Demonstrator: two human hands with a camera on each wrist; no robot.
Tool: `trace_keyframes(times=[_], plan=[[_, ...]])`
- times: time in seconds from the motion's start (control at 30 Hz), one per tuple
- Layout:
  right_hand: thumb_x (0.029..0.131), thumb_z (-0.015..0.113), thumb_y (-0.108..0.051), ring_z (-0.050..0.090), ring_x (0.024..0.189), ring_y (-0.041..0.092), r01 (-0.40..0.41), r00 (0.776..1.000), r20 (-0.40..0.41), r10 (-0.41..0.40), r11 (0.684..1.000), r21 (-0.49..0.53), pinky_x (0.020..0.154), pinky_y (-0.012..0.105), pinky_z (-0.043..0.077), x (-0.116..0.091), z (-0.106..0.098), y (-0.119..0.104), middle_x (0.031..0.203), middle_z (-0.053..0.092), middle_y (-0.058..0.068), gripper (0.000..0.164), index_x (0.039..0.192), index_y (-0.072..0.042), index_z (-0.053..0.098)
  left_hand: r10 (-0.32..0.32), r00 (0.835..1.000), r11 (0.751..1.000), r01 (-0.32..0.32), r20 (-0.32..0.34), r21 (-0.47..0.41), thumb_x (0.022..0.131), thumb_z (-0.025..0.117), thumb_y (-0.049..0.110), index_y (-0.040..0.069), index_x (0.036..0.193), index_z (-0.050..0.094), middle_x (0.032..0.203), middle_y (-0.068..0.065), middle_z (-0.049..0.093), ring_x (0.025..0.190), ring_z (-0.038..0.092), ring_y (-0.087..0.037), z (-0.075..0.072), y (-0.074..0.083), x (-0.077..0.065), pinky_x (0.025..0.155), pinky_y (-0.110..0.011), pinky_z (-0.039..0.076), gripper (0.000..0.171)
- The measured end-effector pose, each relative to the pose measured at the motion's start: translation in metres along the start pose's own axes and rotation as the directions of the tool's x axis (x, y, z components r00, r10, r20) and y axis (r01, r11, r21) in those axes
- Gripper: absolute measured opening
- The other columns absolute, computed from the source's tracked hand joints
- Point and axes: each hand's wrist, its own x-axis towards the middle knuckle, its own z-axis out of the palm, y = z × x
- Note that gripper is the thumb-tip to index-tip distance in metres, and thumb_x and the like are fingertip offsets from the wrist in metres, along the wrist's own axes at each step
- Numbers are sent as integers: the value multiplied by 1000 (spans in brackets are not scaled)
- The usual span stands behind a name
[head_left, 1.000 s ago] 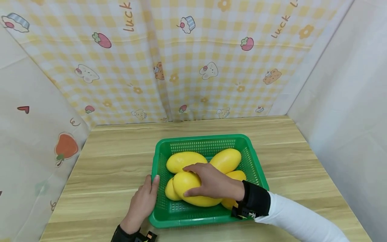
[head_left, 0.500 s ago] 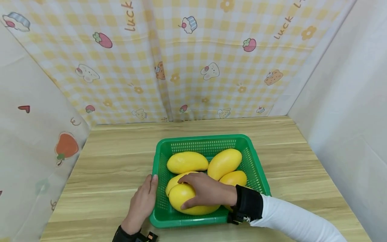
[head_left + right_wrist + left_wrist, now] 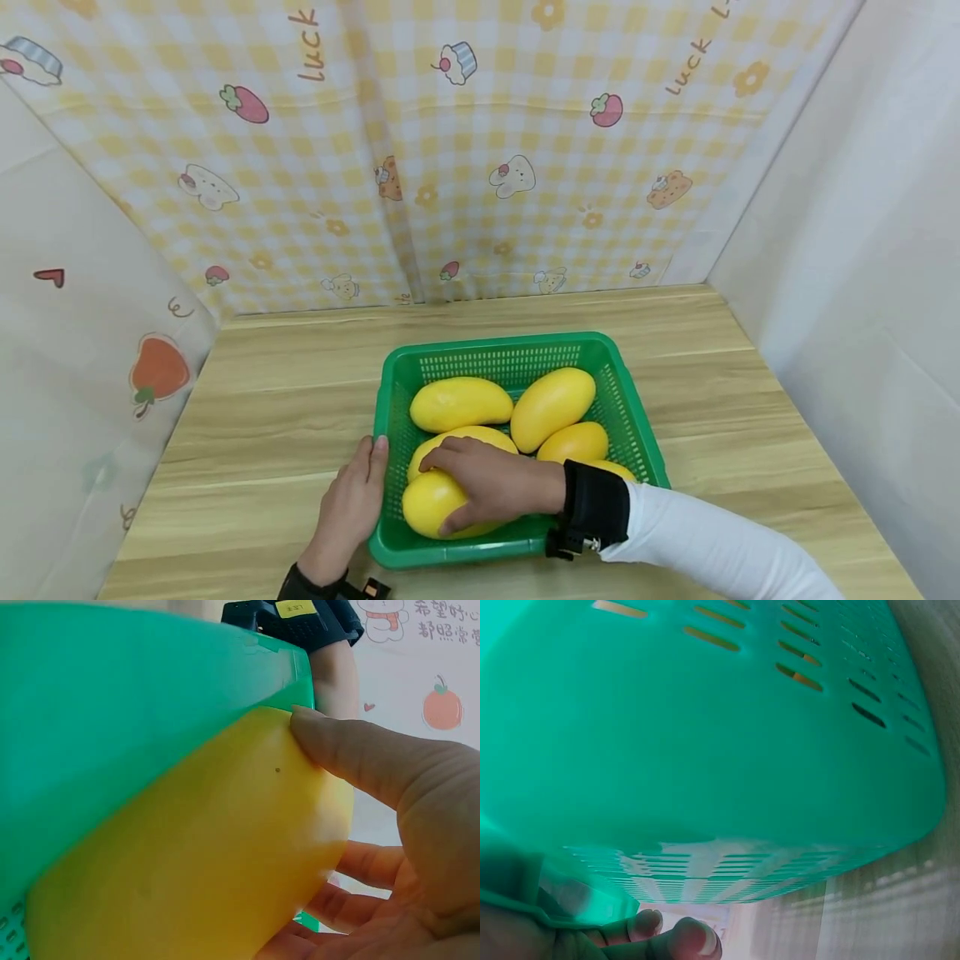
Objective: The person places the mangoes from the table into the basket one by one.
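A green plastic basket [image 3: 405,354] with slotted walls stands on the wooden table and holds several yellow mangoes. My right hand [image 3: 491,479] grips the mango [image 3: 431,504] at the basket's front left, thumb and fingers on opposite sides. That mango [image 3: 202,832] lies against the green wall [image 3: 97,712] in the right wrist view; the palm side hides part of it. Another mango [image 3: 487,435] lies just behind it, partly covered by my fingers. My left hand [image 3: 352,500] touches the basket's left rim from outside, its fingers [image 3: 694,941] extended below the rim in the left wrist view.
Further mangoes lie at the back left [image 3: 459,403], back right [image 3: 553,408] and right side [image 3: 573,442] of the basket. A checked curtain [image 3: 450,150] hangs behind the table [image 3: 300,375], with pale cloth [image 3: 862,250] on both sides.
My right hand has moved the gripped mango down and left, toward the basket's front left corner, uncovering the mango behind it. My left hand has stayed at the rim.
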Motion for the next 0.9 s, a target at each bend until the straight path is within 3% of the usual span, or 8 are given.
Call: trace_keyframes(times=[0.4, 0.9], plan=[[85, 70, -45, 44, 116, 10, 25, 997, 70, -26, 1000, 19, 93, 23, 39, -1, -4, 6, 129, 46, -2, 65, 136, -13, 46, -6, 1000, 1000, 6, 2, 0, 102, 14, 52, 7, 96, 43, 66, -5, 38, 53, 45, -19, 0, -1, 1, 48, -32, 38, 53], [83, 71, -45, 43, 118, 14, 46, 996, 77, -47, 999, 20, 94, 24, 39, -10, -5, 8, 132, 44, 1, 71, 140, -14, 42, -2, 1000, 1000, 2, -10, 14, 102, 14, 52, 7, 97, 43, 64, -5, 39, 50, 46, -18, 1, 1, -1, 46, -32, 39, 54]])
